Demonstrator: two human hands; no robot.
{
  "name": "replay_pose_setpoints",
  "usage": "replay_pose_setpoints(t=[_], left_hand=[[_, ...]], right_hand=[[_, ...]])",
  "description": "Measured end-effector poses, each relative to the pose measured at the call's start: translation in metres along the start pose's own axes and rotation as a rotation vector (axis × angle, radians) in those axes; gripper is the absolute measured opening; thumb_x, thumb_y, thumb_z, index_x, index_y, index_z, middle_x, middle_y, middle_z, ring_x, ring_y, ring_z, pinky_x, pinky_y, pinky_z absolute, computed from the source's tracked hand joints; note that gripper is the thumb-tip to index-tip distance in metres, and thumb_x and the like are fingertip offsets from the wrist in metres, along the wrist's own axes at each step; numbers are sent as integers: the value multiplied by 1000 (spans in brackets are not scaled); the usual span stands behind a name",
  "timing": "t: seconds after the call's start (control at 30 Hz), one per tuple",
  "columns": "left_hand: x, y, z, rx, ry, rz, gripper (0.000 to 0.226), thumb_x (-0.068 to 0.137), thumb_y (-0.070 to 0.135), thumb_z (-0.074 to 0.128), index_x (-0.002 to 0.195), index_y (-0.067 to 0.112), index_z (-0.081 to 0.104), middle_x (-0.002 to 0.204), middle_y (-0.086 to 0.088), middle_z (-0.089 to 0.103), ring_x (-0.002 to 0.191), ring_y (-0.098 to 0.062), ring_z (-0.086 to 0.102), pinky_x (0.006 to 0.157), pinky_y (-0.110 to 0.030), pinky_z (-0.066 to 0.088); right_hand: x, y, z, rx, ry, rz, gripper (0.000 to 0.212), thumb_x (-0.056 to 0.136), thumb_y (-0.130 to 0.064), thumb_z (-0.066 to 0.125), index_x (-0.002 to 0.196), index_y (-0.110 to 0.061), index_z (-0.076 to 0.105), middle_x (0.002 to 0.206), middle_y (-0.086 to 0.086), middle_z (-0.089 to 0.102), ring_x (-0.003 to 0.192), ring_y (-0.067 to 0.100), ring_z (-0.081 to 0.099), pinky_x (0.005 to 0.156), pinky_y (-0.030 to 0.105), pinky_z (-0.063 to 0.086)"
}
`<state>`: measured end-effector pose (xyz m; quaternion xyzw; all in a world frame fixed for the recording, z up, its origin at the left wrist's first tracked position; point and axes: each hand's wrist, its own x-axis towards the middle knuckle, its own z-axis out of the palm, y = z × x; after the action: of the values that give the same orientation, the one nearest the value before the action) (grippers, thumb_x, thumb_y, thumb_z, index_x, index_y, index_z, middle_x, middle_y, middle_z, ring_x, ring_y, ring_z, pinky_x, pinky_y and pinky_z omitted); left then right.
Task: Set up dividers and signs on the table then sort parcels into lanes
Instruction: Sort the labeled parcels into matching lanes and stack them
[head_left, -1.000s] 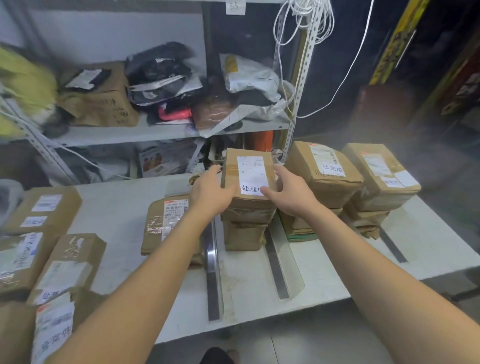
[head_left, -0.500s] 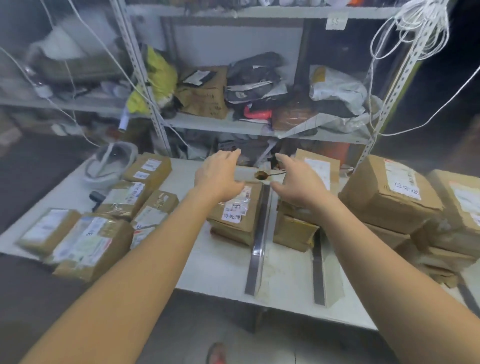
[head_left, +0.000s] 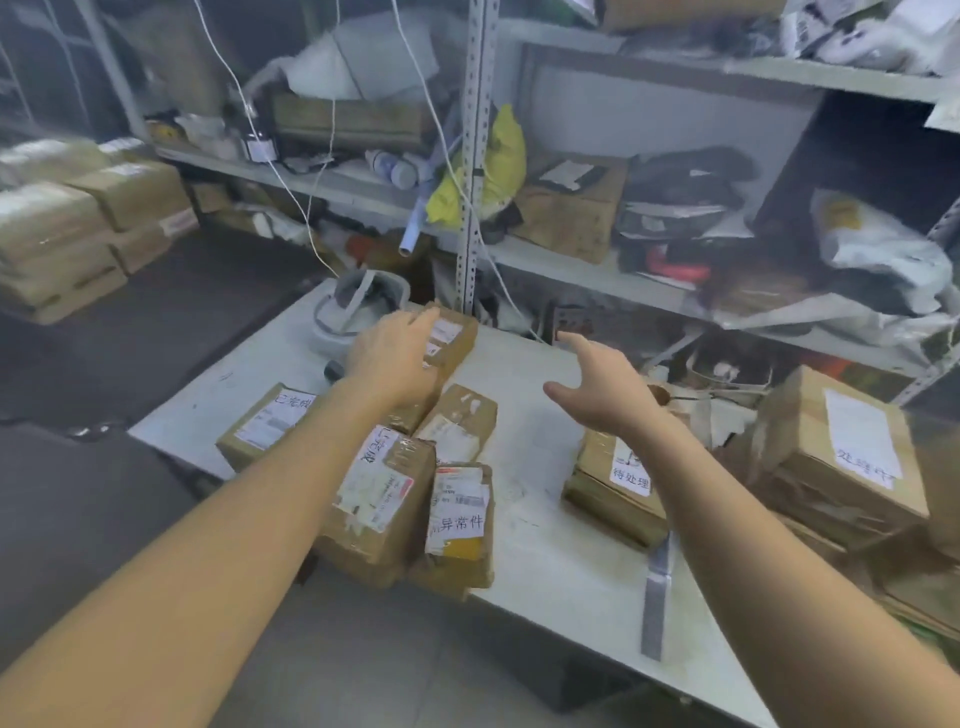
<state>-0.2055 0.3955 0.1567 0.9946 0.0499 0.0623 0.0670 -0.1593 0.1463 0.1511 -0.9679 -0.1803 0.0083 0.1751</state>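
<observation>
head camera: two bare forearms reach out over a white table (head_left: 545, 551). the left hand (head_left: 395, 358) lies with fingers straight over the far parcel (head_left: 454, 332) at the back of a cluster. whether the palm presses it or only hovers just above cannot be told, and no finger curls round it. the right hand (head_left: 602, 389) hangs above bare tabletop, fingers spread apart, holding nothing.

five parcels show plainly in that left cluster: the far one, a corner-labelled parcel (head_left: 267, 423) at the left edge, a middle parcel (head_left: 460, 423), a big taped parcel (head_left: 379, 499) and, touching its right side, a parcel marked 异常件 (head_left: 460, 525) at the near edge.

right of the bare gap, one parcel marked 待处理 (head_left: 618, 483) sits partly under the right forearm. beyond it stands a stack (head_left: 841, 457) topped with one white sheet; its count is blurred. one grey divider strip (head_left: 655, 597) lies flat near the front edge. one grey helmet (head_left: 358, 312) sits at the table's back corner, before a cluttered metal rack (head_left: 475, 156).
</observation>
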Motion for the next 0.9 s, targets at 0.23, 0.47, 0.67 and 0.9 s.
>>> replay_pose_setpoints(t=[0.23, 0.47, 0.67, 0.9], left_hand=[[20, -122, 16, -111, -50, -25, 57, 92, 29, 61, 144, 24, 37, 133, -3, 53, 110, -33, 57, 70, -37, 42], [49, -173, 41, -224, -130, -12, 66, 90, 26, 61, 149, 27, 32, 141, -1, 50, 118, -31, 54, 83, -42, 50], [92, -194, 69, -534, -293, -109, 72, 89, 20, 68, 152, 21, 33, 135, -6, 56, 119, -28, 56, 89, -36, 49], [149, -195, 122, -809, -460, -329, 77, 83, 14, 76, 149, 14, 37, 149, -5, 46, 133, -22, 47, 106, -38, 44]], right_hand=[[49, -84, 60, 71, -34, 70, 71, 91, -36, 65, 152, -22, 32, 153, 3, 43, 134, 25, 46, 99, 34, 39], [88, -105, 105, 58, -112, 151, 71, 89, -32, 65, 151, -20, 34, 150, 4, 46, 132, 25, 48, 102, 35, 40], [135, -110, 154, 207, -166, 232, 71, 86, -33, 67, 150, -20, 37, 147, 5, 51, 129, 24, 52, 97, 30, 41], [189, -103, 212, 332, -257, 385, 79, 87, -42, 67, 153, -23, 29, 144, 0, 54, 125, 20, 56, 68, 22, 40]])
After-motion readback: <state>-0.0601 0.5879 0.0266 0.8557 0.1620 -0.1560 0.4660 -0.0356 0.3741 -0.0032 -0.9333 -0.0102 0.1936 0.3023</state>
